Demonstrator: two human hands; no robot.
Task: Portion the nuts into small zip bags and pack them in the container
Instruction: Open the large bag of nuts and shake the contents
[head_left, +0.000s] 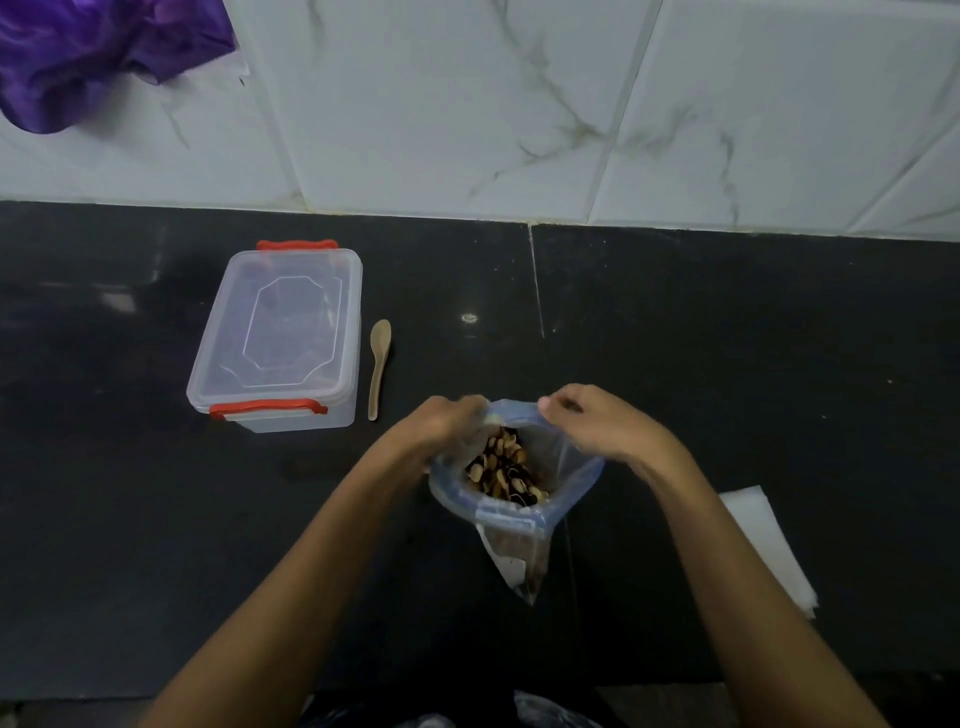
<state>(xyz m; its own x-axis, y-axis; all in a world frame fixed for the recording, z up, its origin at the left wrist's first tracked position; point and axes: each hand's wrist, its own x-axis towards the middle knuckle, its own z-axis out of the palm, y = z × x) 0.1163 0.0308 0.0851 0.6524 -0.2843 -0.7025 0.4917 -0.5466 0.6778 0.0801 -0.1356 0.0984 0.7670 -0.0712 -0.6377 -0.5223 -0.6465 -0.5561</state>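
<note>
You held the big zip bag (519, 499) of nuts (504, 470) upright on the dark tabletop (727, 364), right in front of you. Your left hand (447, 421) pinched the rim on its side, your right hand (592, 421) gripped the far rim with curled fingers, and between them the mouth stood spread wide, the nuts showing inside.

The risk I judged greatest was a spill. The bag looked soft and narrowed to a point at its base, so it probably stood only because you held it; letting go with either hand, or pulling the rim unevenly, could have tipped it and scattered nuts over the tabletop. Tugging hard at the zip strip might also have split the seam.

The clear container (275, 338) sat well to your left, its lid on and its red clips (267, 408) apparently closed, so it would have had to be opened before packing. A wooden spoon (379, 364) lay just beside it, within reach for scooping. A white sheet or stack (763, 545), possibly the small bags, lay to your right, partly behind your forearm. Purple cloth (93, 57) hung against the tiled wall (519, 104). Nothing blocked your path to the spoon.
</note>
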